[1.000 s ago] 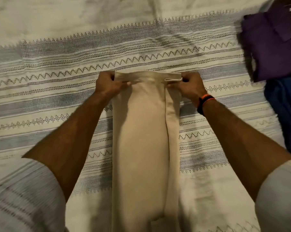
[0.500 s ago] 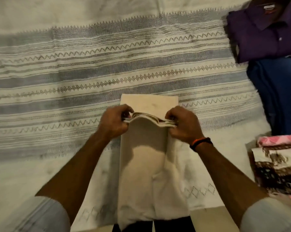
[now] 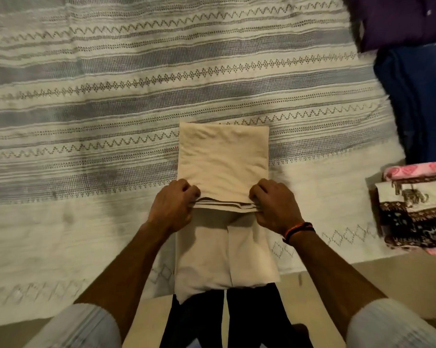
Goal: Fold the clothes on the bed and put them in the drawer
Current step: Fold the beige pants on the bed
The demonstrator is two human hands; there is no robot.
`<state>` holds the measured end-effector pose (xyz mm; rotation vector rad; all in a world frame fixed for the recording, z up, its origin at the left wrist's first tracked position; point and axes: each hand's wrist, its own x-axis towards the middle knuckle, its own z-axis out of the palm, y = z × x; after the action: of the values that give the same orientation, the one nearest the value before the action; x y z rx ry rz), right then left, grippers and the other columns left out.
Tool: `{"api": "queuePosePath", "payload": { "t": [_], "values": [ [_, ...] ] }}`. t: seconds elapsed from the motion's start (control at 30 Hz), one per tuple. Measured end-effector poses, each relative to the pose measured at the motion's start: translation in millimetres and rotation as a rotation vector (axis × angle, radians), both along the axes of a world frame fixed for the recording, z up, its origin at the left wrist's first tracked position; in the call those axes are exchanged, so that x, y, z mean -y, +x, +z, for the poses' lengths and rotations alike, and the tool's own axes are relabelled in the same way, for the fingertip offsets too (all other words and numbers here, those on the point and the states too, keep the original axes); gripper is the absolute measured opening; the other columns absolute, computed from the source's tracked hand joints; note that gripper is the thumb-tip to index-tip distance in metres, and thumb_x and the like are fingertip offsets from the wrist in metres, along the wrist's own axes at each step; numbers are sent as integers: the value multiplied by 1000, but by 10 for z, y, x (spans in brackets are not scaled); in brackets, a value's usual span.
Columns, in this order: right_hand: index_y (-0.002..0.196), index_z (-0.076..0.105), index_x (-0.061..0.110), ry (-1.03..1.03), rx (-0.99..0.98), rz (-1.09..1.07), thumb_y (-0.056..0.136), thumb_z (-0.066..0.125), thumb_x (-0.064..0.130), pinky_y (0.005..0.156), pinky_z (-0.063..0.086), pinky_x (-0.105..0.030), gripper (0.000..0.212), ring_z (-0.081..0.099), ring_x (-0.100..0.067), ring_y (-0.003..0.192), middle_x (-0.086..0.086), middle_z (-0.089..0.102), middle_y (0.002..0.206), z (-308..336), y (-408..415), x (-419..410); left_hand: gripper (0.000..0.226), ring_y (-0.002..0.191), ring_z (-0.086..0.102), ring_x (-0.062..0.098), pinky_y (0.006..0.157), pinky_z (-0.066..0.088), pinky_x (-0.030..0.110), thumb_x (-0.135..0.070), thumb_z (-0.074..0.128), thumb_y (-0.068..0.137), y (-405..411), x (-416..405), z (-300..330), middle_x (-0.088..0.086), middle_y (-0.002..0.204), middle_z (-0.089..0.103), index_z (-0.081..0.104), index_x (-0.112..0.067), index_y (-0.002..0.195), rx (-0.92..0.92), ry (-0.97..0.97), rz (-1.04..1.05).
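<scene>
Folding is mid-step in the head view: beige trousers (image 3: 224,159) lie at centre frame on the bed (image 3: 86,121), left hand (image 3: 171,207) and right hand (image 3: 274,207) pinching the doubled-over edge at either side. Next, probably, another fold toward the near end.

Home bedroom: woven striped bedspread (image 3: 111,116), folded clothes stacked (image 3: 417,212) on bed.

Your one head camera looked steeply down and forward from above the bed (image 3: 86,121), close over your forearms. Its wide view reached from your legs at the bed's near edge to folded clothes at the right.
</scene>
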<state>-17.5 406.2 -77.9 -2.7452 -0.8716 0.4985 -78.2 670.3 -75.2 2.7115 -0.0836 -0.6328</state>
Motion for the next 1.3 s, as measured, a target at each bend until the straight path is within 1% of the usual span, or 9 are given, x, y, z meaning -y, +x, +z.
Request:
{"api": "queuePosePath", "payload": {
  "t": [0.17, 0.33, 0.5, 0.63, 0.8, 0.93, 1.03, 1.17, 1.3],
  "values": [
    [100, 63, 23, -234, -306, 66, 71, 61, 40, 67, 45, -32, 34, 61, -26, 88, 1, 61, 98, 32, -13, -51, 52, 109, 56, 23, 88, 49, 35, -19, 73, 77, 65, -12, 72, 2, 121, 57, 55, -26, 125, -445, 101, -113],
    [113, 63, 13, 35, -52, -149, 71, 78, 51, 73, 52, -38, 59, 64, -30, 95, -9, 66, 107, 39, 177, -309, 53, 116, 56, 27, 94, 48, 39, -15, 69, 84, 362, 94, 72, 7, 132, 56, 52, -20, 134, -122, -10, 132],
    [154, -6, 0, -295, -166, -97, 43, 91, 56, 123, 6, -47, 158, -4, -36, 151, -21, -9, 162, -43, 544, -523, 121, 149, 5, 39, 122, 12, 47, -21, 88, 64, 747, 182, -102, 21, 161, 0, 9, -6, 154, -18, 150, 30],
    [147, -25, -3, -450, -235, -112, 27, 90, 64, 121, -7, -50, 179, -22, -37, 147, -22, -28, 157, -298, 674, -478, 162, 145, -27, 35, 121, -3, 54, -39, 95, 46, 908, 110, -385, 15, 156, -35, -25, -7, 150, -204, 274, -4],
    [145, -28, -3, -451, -272, -173, 15, 89, 63, 118, -13, -49, 188, -24, -40, 146, -24, -30, 156, -520, 802, -536, 177, 141, -36, 32, 118, -10, 58, -50, 95, 34, 987, 58, -593, 12, 151, -43, -37, -6, 143, -265, 311, -5],
    [150, -18, -4, -319, -311, -169, 22, 84, 72, 120, -9, -50, 180, -18, -39, 148, -23, -22, 159, -469, 843, -461, 173, 145, -27, 34, 117, -12, 58, -57, 93, 34, 1019, 74, -487, 13, 157, -32, -26, -5, 149, -267, 244, 25],
    [152, 21, -1, -60, -201, -315, 56, 53, 92, 119, 15, -44, 137, 22, -37, 145, -22, 23, 157, -491, 972, -324, 129, 146, 16, 35, 120, 11, 50, -59, 84, 59, 1134, 20, -326, 17, 158, 17, 14, -5, 153, -47, 108, 191],
    [129, 55, 13, 56, -169, -478, 80, 66, 48, 99, 32, -38, 61, 45, -35, 122, -14, 54, 130, -535, 1281, -287, 59, 128, 41, 31, 107, 33, 43, -33, 72, 85, 1430, -149, -329, 12, 138, 48, 46, -18, 137, 15, 79, 321],
    [104, 73, 16, 36, -345, -494, 68, 82, 31, 78, 45, -28, 40, 61, -27, 98, -11, 66, 106, -376, 1498, -323, 32, 107, 61, 29, 96, 49, 46, -27, 77, 80, 1642, -263, -276, 8, 111, 69, 69, -19, 110, -83, 76, 343]
  ]
}}
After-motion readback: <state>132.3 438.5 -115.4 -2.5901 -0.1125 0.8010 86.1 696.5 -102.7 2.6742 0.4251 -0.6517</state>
